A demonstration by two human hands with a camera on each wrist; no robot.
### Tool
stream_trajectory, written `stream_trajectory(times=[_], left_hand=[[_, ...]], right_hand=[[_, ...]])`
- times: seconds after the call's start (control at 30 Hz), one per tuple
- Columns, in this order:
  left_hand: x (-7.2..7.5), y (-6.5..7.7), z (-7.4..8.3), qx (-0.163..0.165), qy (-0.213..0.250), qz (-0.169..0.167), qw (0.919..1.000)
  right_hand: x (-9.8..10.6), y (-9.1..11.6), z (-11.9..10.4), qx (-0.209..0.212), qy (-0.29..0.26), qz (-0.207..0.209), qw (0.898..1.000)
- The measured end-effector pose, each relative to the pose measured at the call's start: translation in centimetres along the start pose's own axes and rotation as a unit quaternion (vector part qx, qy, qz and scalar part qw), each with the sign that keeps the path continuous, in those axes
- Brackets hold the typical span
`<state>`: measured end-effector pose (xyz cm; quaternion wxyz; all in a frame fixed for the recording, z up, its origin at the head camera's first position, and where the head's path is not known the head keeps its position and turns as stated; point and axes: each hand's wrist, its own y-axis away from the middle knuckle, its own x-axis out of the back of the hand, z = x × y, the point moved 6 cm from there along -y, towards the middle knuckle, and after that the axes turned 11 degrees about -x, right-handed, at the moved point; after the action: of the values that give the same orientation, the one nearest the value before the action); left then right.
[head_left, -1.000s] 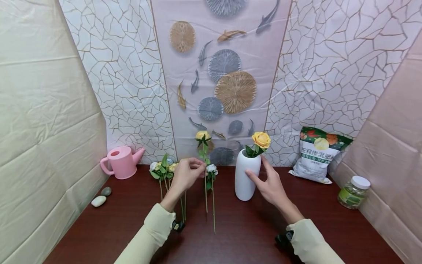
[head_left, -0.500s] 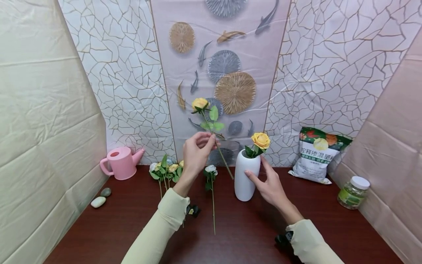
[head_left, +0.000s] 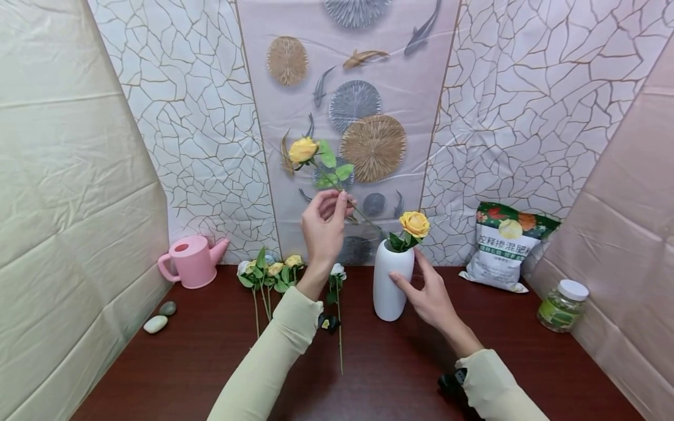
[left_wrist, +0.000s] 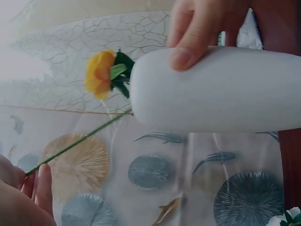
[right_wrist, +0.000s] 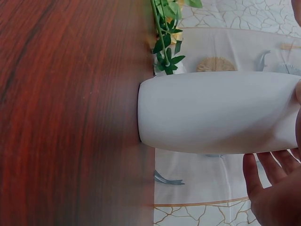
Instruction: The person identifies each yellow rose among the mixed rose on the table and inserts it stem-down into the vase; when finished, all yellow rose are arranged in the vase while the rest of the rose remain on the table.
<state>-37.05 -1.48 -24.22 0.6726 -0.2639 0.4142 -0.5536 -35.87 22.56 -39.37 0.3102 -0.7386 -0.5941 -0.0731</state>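
My left hand (head_left: 323, 231) pinches the stem of a yellow rose (head_left: 303, 151) between thumb and fingers. The flower leans up to the left, and its stem slopes down to the right with the lower end right at the mouth of a white vase (head_left: 388, 289). In the left wrist view this green stem (left_wrist: 77, 142) meets the vase rim. Another yellow rose (head_left: 415, 224) stands in the vase, its stem hidden inside. My right hand (head_left: 434, 301) grips the vase from the right, thumb in front. The vase base (right_wrist: 143, 113) sits upright on the table in the right wrist view.
Several yellow and white roses (head_left: 274, 270) lie left of the vase, with a single white rose (head_left: 338, 271) nearer it. A pink watering can (head_left: 195, 266) and two stones (head_left: 155, 324) stand left. A fertilizer bag (head_left: 502, 257) and a lidded jar (head_left: 562, 307) stand right.
My left hand has lifted the yellow rose off to the right and up, tilting it so the stem end reaches the vase mouth. The right hand stays on the vase.
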Motion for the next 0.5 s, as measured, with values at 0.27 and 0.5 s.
stream_trajectory(times=[0.27, 0.5], left_hand=[[-2.0, 2.5, -2.1, -0.007, -0.062, -0.081, 0.9948], [-3.6, 4.5, -4.6, -0.016, -0.171, -0.164, 0.9715]], right_hand=[[0.0, -0.1, 0.0, 0.008, -0.001, 0.004, 1.000], [0.0, 0.0, -0.2, 0.007, 0.000, 0.005, 1.000]])
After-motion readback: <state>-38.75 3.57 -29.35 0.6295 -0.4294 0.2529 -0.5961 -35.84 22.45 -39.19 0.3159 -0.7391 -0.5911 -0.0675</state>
